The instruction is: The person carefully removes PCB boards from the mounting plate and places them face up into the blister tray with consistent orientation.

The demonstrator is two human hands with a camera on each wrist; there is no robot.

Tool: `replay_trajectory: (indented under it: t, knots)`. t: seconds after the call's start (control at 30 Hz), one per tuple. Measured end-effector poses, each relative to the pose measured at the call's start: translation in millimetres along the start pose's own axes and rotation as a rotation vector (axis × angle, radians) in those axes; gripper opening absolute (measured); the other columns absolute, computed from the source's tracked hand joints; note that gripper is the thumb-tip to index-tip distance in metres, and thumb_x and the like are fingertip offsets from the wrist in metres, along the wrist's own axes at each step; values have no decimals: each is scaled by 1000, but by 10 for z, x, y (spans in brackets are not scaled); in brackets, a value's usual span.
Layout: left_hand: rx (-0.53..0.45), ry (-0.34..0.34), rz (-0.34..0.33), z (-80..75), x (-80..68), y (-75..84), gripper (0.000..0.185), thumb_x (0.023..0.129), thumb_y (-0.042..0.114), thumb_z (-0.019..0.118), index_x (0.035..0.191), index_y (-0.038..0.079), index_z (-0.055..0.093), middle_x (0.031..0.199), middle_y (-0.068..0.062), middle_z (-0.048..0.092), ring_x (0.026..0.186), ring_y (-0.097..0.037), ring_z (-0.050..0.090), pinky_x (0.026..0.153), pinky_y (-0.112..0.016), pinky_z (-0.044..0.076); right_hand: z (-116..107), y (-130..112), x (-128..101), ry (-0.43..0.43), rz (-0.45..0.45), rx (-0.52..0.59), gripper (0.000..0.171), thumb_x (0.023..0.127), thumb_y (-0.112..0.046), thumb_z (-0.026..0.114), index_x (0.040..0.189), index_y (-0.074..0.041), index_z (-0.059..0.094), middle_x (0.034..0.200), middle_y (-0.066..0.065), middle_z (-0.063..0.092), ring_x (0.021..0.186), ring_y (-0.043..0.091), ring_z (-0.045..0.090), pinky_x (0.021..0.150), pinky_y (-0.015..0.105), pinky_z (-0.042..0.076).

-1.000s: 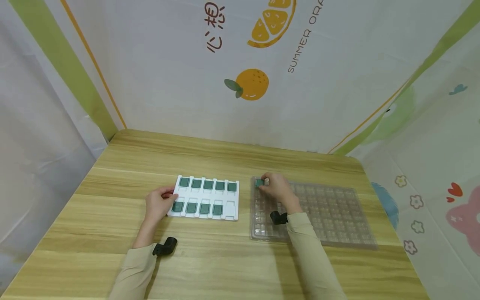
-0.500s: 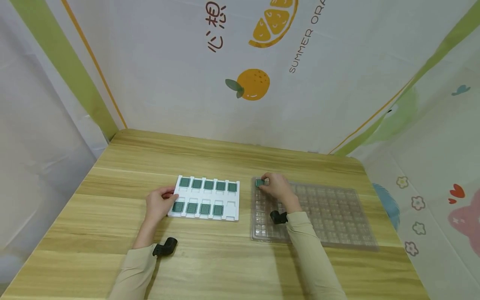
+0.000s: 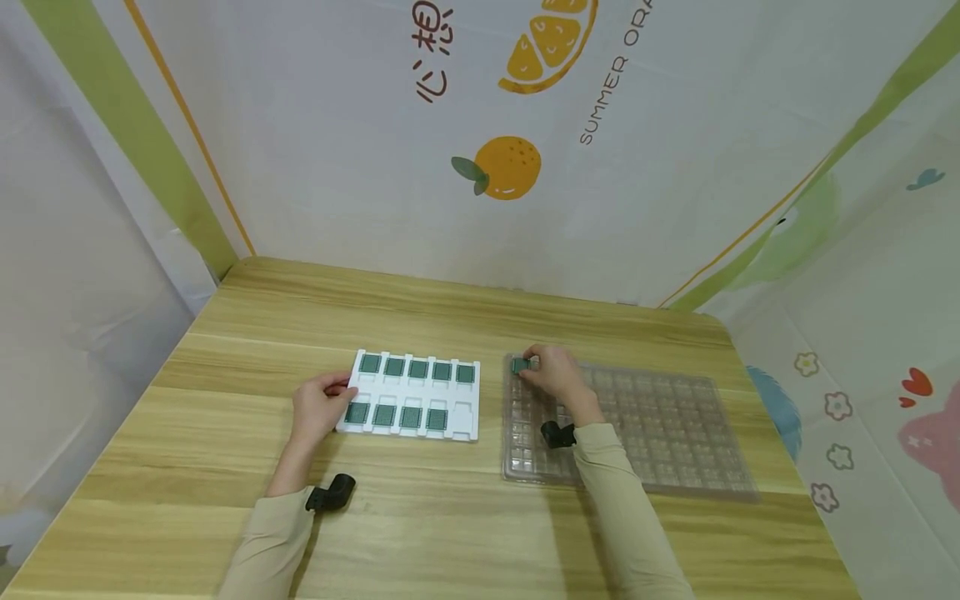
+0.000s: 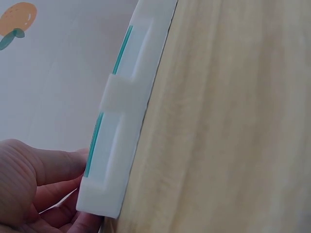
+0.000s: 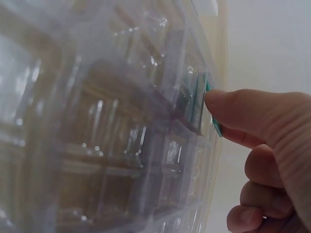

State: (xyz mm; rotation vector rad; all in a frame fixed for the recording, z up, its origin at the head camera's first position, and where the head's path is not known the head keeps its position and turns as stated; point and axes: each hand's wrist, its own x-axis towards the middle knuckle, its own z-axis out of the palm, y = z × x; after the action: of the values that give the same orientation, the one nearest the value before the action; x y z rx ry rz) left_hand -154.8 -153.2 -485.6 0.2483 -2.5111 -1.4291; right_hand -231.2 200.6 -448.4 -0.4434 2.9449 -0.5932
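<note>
Fingers (image 5: 252, 121) of right hand (image 3: 551, 375) curled, thumb tip pressed on small square green chip (image 3: 518, 365), pinching it at far-left corner cell of clear moulded-plastic blister tray (image 3: 675, 433). In right wrist view chip (image 5: 212, 119) seen edge-on, tilted against cell rim, not lying flat; whether seated in the pocket cannot be told. Grip at the edges probably keeps the face of the chip untouched.

Fingers (image 4: 53, 170) of left hand (image 3: 318, 407) bent round near-left corner of white rectangular foam tray (image 3: 411, 396), thumb on top edge, other fingers beneath or beside; judged a steadying hold, keeping tray from sliding on light wooden table (image 3: 420, 533). Left wrist view confirms contact at tray corner (image 4: 104, 194), with green chip edges showing in slots above.

Containers:
- White tray: two rows of five pockets. Far row full, five green chips. Near row four chips; rightmost pocket (image 3: 462, 417) without one.
- Clear tray: grid of many small cells, lying flat just right of white tray, apart from it. No chips made out in it other than the one under the right fingers; wood shows through the cells.

Black wrist-mounted cameras (image 3: 330, 493) on both beige sleeves. Printed backdrop with orange fruit (image 3: 506, 167) behind table.
</note>
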Motion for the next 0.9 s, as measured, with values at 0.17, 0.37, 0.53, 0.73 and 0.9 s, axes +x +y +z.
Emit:
replay_trajectory:
  t: [0.17,0.37,0.53,0.73,0.9]
  knots:
    - [-24,2,21,-18,-13,9,21,78,-7,67,97,-14,67,83,-26,66,66,-10,56,56,-9,40,5,3,0,8,-16,-28,31,84,-19,71,109,-2,66,67,1,58,51,11,45,48,25,37]
    - [-27,-4,22,-12,-10,1,21,78,-6,67,98,-14,67,84,-27,66,67,-11,56,57,-8,40,19,16,0,16,-18,-30,30,84,-18,71,109,-2,66,74,2,62,52,11,46,49,25,38]
    - [-22,-4,21,-9,-6,-5,22,78,-6,67,98,-13,67,84,-26,66,67,-12,57,57,-8,40,20,8,-39,39,-41,14,30,85,-17,70,109,-1,66,56,0,53,45,9,40,45,24,34]
    - [-25,-5,19,-10,-5,1,22,78,-6,67,99,-13,67,84,-26,66,68,-13,57,57,-9,40,41,-10,-112,90,-69,42,28,85,-18,70,108,-2,67,50,-3,38,43,9,29,43,23,25]
    - [-34,-3,12,-7,-11,-2,22,78,-6,67,98,-14,67,83,-26,66,67,-11,56,56,-8,40,63,-58,-174,106,-76,59,28,85,-19,70,108,-3,67,50,-3,37,42,9,28,43,24,26]
